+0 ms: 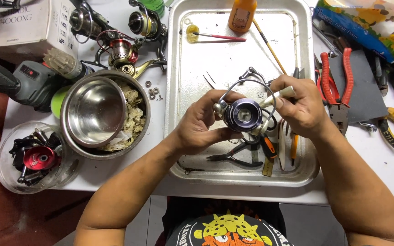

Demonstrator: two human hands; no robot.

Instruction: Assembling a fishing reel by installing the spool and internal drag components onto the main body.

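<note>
Mid-frame, both hands, left hand (199, 125) and right hand (299, 107), clenched the fishing reel (245, 115) above the metal tray (178, 91); a slipping grip could have dropped small parts.

Purple reel spool (244, 115), orange bottle (241, 14), red-handled pliers (336, 79)

I see a purple-spooled metal spinning fishing reel (244, 114) with its thin wire bail arm arched above, spool face turned up toward me, held above the tray.
</note>
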